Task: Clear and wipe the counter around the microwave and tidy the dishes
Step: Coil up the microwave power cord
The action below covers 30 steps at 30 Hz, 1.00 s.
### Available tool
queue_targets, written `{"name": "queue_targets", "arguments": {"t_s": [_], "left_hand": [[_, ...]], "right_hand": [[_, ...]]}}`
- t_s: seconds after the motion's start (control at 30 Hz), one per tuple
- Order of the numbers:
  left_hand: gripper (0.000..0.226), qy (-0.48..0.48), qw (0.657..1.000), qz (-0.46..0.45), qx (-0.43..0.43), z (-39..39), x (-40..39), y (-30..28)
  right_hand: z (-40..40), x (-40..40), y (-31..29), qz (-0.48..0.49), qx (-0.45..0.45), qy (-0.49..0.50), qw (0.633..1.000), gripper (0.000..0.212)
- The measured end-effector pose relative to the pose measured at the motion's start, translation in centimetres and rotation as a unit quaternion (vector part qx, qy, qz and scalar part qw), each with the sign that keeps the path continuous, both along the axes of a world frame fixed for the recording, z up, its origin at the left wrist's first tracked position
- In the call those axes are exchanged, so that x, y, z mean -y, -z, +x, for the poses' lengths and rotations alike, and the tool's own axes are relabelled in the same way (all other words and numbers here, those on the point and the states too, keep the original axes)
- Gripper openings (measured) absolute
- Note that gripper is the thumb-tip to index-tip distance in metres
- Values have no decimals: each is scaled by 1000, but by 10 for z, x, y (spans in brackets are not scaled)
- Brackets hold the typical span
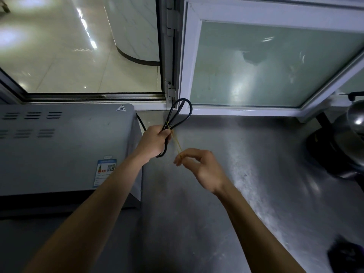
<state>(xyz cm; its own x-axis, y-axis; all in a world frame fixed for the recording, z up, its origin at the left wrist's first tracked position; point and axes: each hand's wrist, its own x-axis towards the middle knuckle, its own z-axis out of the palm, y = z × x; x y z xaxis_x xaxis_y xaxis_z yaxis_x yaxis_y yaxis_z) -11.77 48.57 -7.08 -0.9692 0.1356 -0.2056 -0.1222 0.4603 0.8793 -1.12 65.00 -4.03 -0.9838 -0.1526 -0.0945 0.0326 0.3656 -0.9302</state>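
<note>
The left hand (155,141) grips a folded black cord (178,115) above the steel worktop (226,174) just right of the microwave (65,148), while the right hand (197,164) pinches a yellow rubber band (176,141) stretched from the cord, below the window (266,62).

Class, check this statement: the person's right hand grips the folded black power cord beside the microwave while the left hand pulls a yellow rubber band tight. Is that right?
Not quite: the hands are swapped. In the head view the left hand grips the folded black power cord beside the microwave, while the right hand pinches the yellow rubber band and pulls it tight.
</note>
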Motion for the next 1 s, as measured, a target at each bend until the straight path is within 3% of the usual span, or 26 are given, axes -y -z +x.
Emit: {"name": "queue_targets", "arguments": {"t_s": [0.17, 0.3, 0.5, 0.7, 0.8, 1.0], "left_hand": [[30, 18, 1000, -18, 19, 3, -5, -1], [35, 49, 997, -41, 35, 4, -3, 1], [34, 94, 995, -44, 7, 6, 0, -1], [31, 53, 998, -33, -3, 5, -5, 0], [32, 41, 998, -40, -31, 5, -6, 0], [30, 29, 994, -43, -97, 12, -9, -3]], "right_hand": [[0, 6, -1, -155, -70, 15, 985, 31], [-8, 16, 6, -238, -100, 24, 966, 25], [-16, 20, 13, -241, -75, 54, 966, 48], [-11, 28, 12, -272, -64, 165, 946, 57], [-10, 38, 20, -345, -29, 253, 904, 55], [-12, 46, 25, -543, 93, 349, 758, 53]]}}
